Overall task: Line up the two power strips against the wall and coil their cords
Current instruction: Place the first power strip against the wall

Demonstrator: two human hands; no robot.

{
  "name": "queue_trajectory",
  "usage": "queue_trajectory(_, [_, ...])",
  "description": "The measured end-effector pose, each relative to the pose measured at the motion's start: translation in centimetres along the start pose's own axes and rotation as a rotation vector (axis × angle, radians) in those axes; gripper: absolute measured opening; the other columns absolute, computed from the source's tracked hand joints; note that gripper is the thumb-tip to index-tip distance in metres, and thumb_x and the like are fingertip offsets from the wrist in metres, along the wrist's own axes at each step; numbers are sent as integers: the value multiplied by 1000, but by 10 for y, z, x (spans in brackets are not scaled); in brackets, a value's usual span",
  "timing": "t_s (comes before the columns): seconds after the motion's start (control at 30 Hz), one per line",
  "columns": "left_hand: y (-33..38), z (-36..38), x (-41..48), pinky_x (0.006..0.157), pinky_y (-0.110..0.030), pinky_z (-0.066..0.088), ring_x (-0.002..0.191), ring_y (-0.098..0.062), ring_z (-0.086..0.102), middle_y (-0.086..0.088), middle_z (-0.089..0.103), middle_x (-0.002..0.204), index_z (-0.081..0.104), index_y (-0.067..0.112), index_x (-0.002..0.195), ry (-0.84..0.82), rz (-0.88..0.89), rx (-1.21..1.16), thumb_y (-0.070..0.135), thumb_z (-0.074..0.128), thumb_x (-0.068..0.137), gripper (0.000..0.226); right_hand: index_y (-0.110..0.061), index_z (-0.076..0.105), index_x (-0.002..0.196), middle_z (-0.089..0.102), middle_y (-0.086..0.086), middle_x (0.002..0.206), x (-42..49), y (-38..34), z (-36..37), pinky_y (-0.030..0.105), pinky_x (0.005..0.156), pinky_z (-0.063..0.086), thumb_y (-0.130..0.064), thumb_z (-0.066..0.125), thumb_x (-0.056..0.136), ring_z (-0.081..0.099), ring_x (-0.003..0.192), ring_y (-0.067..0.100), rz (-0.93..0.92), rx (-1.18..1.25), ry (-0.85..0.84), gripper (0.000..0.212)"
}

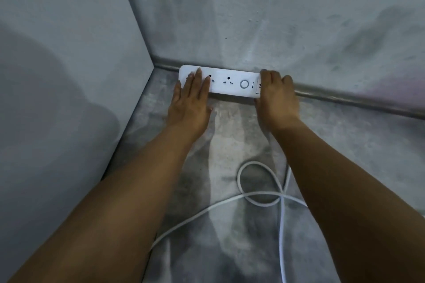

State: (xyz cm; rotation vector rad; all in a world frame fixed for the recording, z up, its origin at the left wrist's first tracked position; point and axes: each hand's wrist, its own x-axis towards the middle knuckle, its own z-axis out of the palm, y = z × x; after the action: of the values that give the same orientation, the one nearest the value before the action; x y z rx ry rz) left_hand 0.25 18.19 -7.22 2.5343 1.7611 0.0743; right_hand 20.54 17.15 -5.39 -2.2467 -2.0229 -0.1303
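White power strip lies flush along the wall's base near the corner. Left hand presses flat, fingers spread wide; right hand cups the far end — likely squaring it up. Its cord sprawls uncoiled on the floor.

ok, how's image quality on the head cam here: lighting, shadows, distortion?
Head view: dim, flat, bluish light; the white power strip is the brightest thing, its sockets readable. Soft broad shadow on the left wall. Wide-angle bending shows in the curved baseboard. Left hand, right hand and cord are reasonably sharp; forearms stretch toward the frame edges.
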Motion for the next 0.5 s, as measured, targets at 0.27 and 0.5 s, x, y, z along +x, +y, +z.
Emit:
queue_trajectory(0.27, [0, 12, 18, 121, -42, -6, 150, -22, -12, -8, -17, 162, -8, 15, 155, -163, -54, -25, 37, 25, 105, 64, -4, 49, 125, 44, 17, 128, 20, 1, 18, 42, 73, 49, -1, 67, 80, 50, 101, 33, 39, 13, -69, 49])
queue_trajectory(0.5, [6, 12, 22, 122, -41, -5, 149, -22, -15, -7, -22, 161, -12, 15, 154, -270, -76, -60, 36, 24, 105, 64, 0, 50, 127, 49, 19, 128, 14, -2, 14, 42, 81, 48, 10, 51, 85, 53, 110, 37, 14, 53, -103, 44])
